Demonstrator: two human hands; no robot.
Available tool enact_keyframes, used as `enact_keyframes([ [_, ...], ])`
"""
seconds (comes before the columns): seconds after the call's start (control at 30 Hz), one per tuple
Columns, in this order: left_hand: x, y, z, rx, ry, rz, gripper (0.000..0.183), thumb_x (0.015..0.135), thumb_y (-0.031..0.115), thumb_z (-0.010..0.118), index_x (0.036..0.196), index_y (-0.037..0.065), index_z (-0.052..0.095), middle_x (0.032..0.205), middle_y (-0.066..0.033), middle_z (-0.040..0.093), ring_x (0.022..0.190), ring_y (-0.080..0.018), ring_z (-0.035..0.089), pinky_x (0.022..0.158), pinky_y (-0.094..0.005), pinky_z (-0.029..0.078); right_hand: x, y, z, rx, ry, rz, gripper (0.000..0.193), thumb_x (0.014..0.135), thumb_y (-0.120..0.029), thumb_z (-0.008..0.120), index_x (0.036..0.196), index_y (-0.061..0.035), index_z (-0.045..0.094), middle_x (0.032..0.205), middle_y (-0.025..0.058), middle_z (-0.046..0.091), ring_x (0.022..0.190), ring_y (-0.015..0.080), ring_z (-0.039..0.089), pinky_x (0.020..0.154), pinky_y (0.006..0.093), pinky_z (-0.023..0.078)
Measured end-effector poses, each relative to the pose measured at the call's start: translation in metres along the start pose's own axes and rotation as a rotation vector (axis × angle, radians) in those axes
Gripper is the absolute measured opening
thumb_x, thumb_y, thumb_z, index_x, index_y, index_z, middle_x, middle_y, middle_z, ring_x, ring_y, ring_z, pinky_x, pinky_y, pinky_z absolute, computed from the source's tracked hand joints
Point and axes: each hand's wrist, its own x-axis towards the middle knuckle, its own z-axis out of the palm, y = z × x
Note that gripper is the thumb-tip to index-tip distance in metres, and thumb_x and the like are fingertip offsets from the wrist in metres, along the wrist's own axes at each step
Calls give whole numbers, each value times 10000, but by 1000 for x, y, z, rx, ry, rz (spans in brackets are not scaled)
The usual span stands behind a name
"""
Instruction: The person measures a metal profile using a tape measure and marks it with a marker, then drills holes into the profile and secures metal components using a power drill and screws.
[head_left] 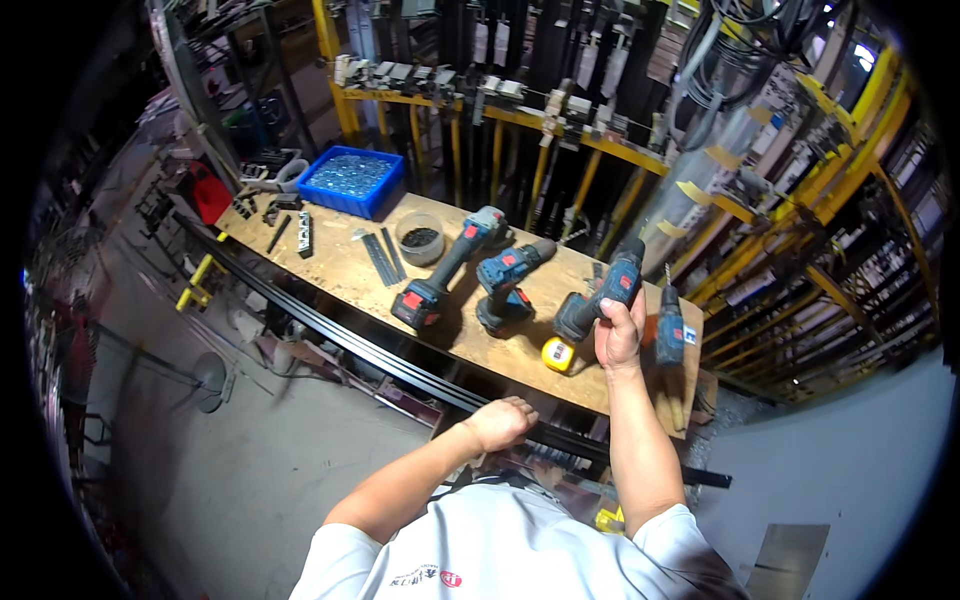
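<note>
My right hand (620,340) is closed on a blue and black cordless drill (622,280) at the right part of the wooden workbench (340,265). Its thumb lies along the tool's body, and the other fingers are mostly hidden. A yellow tape measure (557,354) sits just left of that hand. My left hand (503,424) is curled closed beside the dark metal rail (440,388) at the bench's near edge; whatever it may hold is hidden. Farther left lie another blue drill (508,268) and a long-bodied blue power tool (455,260). One more drill (669,335) lies right of my right hand.
A blue bin (382,197) of small metal parts and a clear tub (420,240) of dark screws stand on the bench. Dark strips (380,258) lie beside the tub. Behind rises a yellow rack (620,150) with long profiles. A wrapped column (700,190) stands behind right.
</note>
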Motion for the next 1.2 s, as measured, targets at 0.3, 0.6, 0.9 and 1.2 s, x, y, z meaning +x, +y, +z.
enact_keyframes([
  [0.3,0,-1,14,-115,59,-14,350,730,168,700,993,-49,620,970,-185,628,961,-367,602,870,-440,508,17,51,-5,37,26,41,617,756,-31,634,1354,-7,486,1179,79,558,1075,192,544,1011,312,414],
  [0.6,2,6,-40,-111,221,109,284,802,191,751,914,-11,587,837,-145,580,827,-328,592,790,-437,498,16,64,-10,-102,-38,48,785,834,-57,653,1535,-14,301,1395,82,455,1218,191,472,1082,325,355],
  [0.9,-91,-178,-195,-143,868,-662,150,891,150,686,913,8,733,708,-135,678,631,-203,652,609,-360,523,-7,92,-2,-426,-16,-36,745,838,-20,684,1498,-6,338,1451,134,451,1270,245,505,1070,399,434],
  [1.2,-112,-513,-279,295,512,-994,196,878,228,612,919,44,666,911,-218,672,863,-387,652,727,-508,516,13,68,43,-767,662,-218,362,832,34,742,1163,-7,602,1002,40,667,871,162,648,836,325,530],
])
